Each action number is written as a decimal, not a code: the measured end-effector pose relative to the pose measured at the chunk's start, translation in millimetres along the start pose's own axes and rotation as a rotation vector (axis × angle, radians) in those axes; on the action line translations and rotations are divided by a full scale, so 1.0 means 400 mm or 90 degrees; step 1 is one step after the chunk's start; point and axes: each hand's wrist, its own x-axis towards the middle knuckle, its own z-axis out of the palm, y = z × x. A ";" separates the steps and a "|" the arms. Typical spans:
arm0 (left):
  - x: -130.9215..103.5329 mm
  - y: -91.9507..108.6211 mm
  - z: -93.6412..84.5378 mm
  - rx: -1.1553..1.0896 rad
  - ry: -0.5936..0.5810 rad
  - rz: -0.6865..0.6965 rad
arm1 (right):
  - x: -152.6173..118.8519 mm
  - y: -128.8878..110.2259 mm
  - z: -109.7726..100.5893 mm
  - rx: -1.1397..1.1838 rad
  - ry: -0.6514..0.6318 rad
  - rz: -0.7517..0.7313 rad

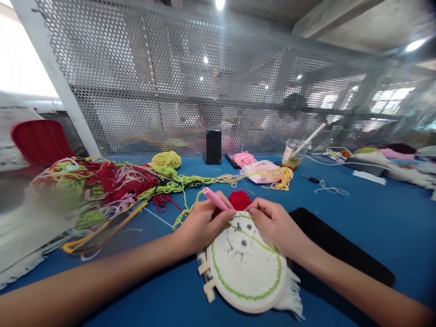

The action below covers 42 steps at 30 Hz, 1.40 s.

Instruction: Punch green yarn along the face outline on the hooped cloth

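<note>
My left hand (203, 223) is closed around a pink punch needle (215, 199), its tip hidden by my fingers near the hoop's top edge. Light green yarn (185, 213) runs to the tool's upper end. Below lies a wooden embroidery hoop (259, 310) with white cloth (254, 274) stretched in it. Green stitching (235, 290) follows the cloth's rim, and another green line crosses its upper part; dark marks dot the middle. My right hand (277, 225) grips the hoop's upper right edge, fingers closed. Behind the hands sits a red yarn ball (239, 200).
Tangled yarn (109, 179) and yellow-handled scissors (112, 229) lie left. A phone (213, 147) stands before a perforated metal screen (170, 81). A plastic cup (292, 156) with a straw stands back right. A black flat object (340, 245) lies beside my right arm.
</note>
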 end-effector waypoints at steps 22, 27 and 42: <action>-0.011 -0.016 -0.003 -0.087 0.056 -0.048 | 0.010 0.027 0.004 0.022 -0.031 0.060; -0.006 -0.008 -0.004 -0.045 0.041 -0.037 | 0.011 0.020 0.004 0.024 -0.032 0.062; -0.002 -0.003 -0.002 -0.029 0.022 -0.027 | 0.007 0.009 0.006 -0.007 -0.035 0.013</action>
